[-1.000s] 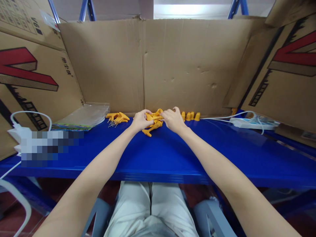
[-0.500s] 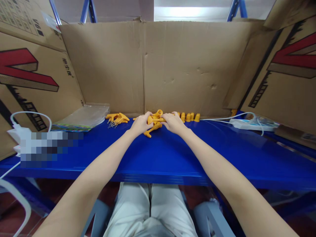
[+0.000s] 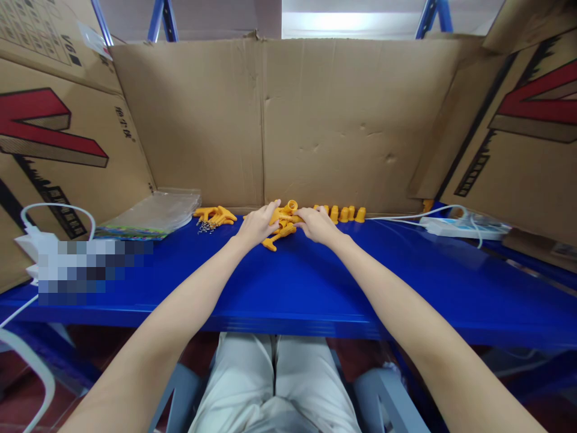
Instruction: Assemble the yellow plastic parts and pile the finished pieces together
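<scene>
The nearest yellow piece [image 3: 281,236] slants eight-to-two o'clock, wide end at eight, between half-curled left hand [image 3: 256,227] and right hand [image 3: 319,226], both grips unclear from here.

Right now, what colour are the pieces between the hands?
The pieces are yellow-orange, showing best in the head view.

The left grip [image 3: 258,226] is straightening its curled fingers, reaching them farther over the yellow plastic pieces [image 3: 285,229] beside it. The right grip [image 3: 319,225] is flattening, its raised finger lowering, and another yellow cup [image 3: 326,208] is showing just beyond it.
</scene>
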A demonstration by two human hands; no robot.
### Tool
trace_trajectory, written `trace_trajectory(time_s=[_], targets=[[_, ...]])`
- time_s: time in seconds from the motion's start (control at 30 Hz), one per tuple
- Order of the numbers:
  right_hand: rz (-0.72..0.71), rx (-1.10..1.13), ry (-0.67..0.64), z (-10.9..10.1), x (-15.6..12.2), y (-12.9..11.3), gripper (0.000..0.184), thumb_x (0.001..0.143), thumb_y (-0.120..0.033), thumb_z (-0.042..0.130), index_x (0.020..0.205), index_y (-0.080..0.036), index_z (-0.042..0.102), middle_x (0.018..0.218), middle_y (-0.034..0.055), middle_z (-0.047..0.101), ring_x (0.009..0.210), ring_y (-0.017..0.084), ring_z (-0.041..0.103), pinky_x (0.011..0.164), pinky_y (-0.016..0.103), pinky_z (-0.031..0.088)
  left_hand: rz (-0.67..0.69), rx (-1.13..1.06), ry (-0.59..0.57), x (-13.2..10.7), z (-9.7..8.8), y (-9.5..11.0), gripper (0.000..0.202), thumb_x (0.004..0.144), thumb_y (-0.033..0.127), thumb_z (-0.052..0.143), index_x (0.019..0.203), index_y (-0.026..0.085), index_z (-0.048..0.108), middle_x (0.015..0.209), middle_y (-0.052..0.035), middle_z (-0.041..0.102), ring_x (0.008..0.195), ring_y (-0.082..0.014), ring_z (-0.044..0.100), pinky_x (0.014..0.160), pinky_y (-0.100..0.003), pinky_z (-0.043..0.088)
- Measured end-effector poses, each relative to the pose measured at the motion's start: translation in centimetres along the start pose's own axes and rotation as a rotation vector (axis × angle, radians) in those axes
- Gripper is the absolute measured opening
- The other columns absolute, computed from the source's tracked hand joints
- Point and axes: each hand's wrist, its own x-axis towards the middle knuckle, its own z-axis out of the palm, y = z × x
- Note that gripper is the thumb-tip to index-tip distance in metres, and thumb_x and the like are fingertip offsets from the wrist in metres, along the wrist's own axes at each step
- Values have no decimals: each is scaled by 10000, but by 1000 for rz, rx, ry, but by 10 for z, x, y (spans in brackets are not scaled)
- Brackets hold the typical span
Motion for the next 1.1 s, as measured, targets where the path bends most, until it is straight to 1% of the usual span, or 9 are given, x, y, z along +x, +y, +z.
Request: trace_trajectory(time_s=[0.23, 0.33, 0.47, 0.7, 0.77, 0.87, 0.93, 1.03, 1.1], targets=[[-11, -133, 39, -7, -1, -8, 213, 943, -200, 467, 1075, -133, 620, 1062, 139, 683, 988, 258, 588, 798, 360, 256, -121, -118, 46, 3, -1, 3, 522, 750, 203, 607, 1258, 136, 504, 1028, -108, 694, 954, -229, 665, 825, -308, 482], [-41, -193, 55, -9, -1, -9, 188, 940, -191, 470, 1036, -130, 620, 998, 136, 682, 952, 253, 573, 790, 362, 236, -205, -218, 30, 5, 1, 2, 503, 689, 208, 652, 1174, 134, 542, 787, -27, 684, 775, -191, 657, 740, -294, 479], [-60, -239, 42, -11, -1, -11, 181, 936, -184, 473, 1030, -125, 616, 971, 134, 671, 926, 246, 543, 790, 358, 218, -305, -383, 7, 9, 2, 1, 454, 626, 183, 688, 1062, 143, 565, 563, 75, 562, 574, -130, 581, 624, -262, 460], [-88, -291, 64, -15, -1, -14, 195, 940, -172, 443, 1041, -156, 610, 970, 122, 655, 936, 249, 512, 819, 372, 235, -597, -667, -141, 11, -5, 8, 529, 643, 164, 748, 1122, 97, 534, 489, 66, 556, 412, -114, 533, 483, -261, 454], [-99, -303, 83, -15, -1, -14, 216, 944, -154, 415, 1035, -172, 610, 994, 119, 654, 948, 247, 507, 832, 379, 243, -637, -730, -197, 11, -8, 8, 410, 661, 172, 744, 1030, 102, 579, 449, 59, 540, 399, -112, 526, 484, -264, 465], [-124, -329, 149, -15, -1, -14, 278, 950, -126, 353, 1027, -197, 610, 1071, 117, 643, 989, 249, 497, 860, 394, 250, -667, -880, -355, 11, -11, 7, 78, 741, 190, 656, 770, 134, 611, 423, 37, 530, 357, -82, 473, 482, -255, 471], [-142, -337, 194, -15, -2, -13, 296, 948, -120, 333, 1031, -198, 607, 1105, 120, 635, 1003, 253, 492, 882, 403, 250, -672, -944, -423, 10, -13, 7, 108, 770, 190, 607, 672, 148, 587, 438, 22, 544, 340, -65, 443, 463, -241, 453], [-141, -330, 209, -14, -2, -10, 288, 922, -104, 347, 1058, -170, 592, 1098, 130, 634, 970, 253, 499, 910, 404, 245, -657, -910, -380, 9, -14, 10, 73, 756, 194, 640, 728, 156, 584, 460, 29, 553, 344, -67, 445, 442, -235, 430], [-128, -324, 199, -13, -2, -8, 293, 902, -87, 355, 1080, -151, 579, 1073, 134, 639, 950, 253, 504, 927, 404, 237, -619, -814, -331, 7, -13, 11, 162, 737, 219, 688, 848, 155, 589, 475, 39, 554, 353, -80, 462, 441, -244, 428]])
